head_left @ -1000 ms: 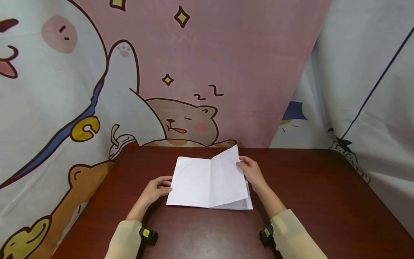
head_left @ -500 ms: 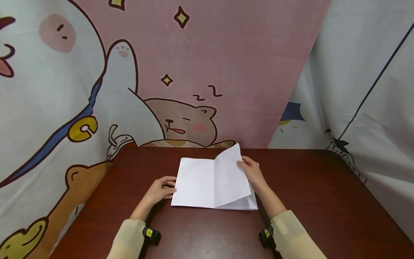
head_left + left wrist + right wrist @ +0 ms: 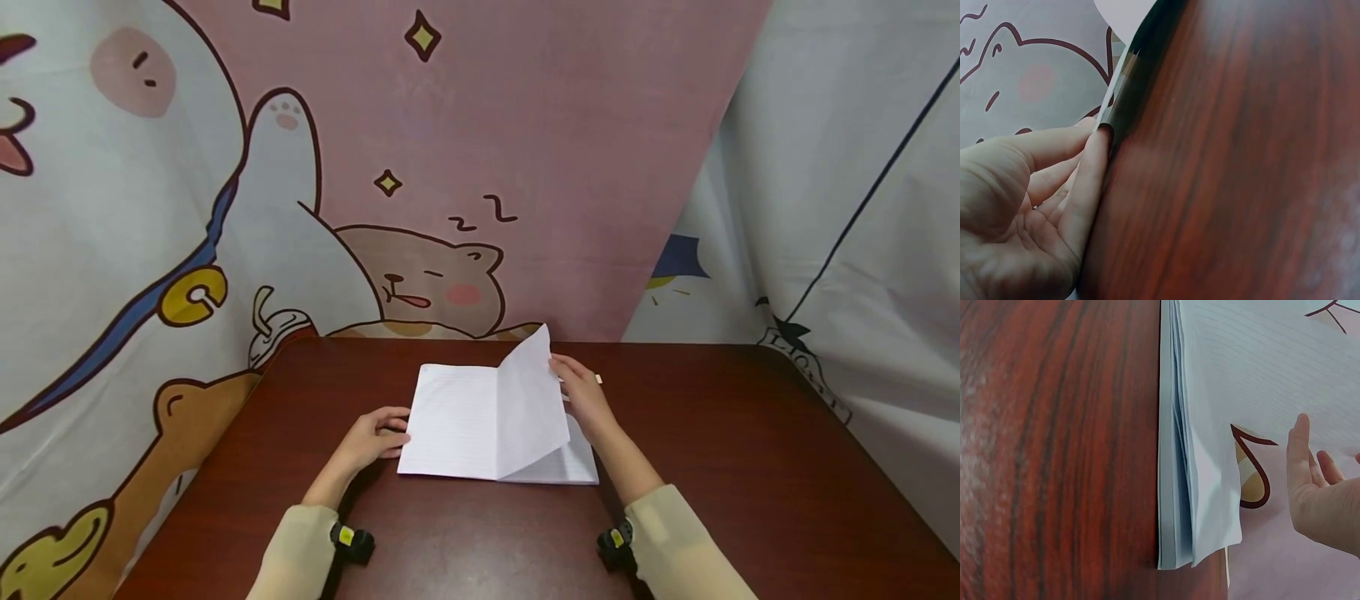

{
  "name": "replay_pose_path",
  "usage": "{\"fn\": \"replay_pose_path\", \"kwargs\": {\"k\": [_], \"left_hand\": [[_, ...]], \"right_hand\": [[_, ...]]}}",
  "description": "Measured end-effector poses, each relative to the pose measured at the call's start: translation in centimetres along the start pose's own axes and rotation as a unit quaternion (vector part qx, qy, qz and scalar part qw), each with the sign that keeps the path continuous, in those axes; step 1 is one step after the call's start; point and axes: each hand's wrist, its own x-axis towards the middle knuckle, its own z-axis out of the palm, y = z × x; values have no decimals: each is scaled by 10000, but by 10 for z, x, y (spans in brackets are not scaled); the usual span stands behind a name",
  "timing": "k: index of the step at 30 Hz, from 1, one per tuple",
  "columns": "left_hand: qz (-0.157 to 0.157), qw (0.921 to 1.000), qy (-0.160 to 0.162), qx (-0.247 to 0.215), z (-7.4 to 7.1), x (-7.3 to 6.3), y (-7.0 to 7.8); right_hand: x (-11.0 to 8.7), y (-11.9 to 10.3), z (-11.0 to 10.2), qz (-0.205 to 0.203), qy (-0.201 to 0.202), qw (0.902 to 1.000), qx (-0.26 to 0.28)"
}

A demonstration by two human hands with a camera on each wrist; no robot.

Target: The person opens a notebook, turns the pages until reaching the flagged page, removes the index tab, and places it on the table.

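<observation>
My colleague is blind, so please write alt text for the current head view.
An open lined notebook lies on a brown table, its right page raised, with a person's right hand at that page's outer edge and their left hand gripping the notebook's left edge. Cartoon-print cloth hangs behind.

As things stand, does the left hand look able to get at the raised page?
Probably not from its present place: the left hand pinches the left edge of the notebook, and the left page lies between it and the raised page. The right hand is at that page's outer edge.
</observation>
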Motion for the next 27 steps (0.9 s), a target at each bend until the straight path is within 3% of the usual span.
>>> {"fn": "replay_pose_path", "kwargs": {"k": [27], "left_hand": [[-46,9998,-48,-176,-1,0,-1]], "right_hand": [[-1,-7,12,-280,-354,9985,320]]}}
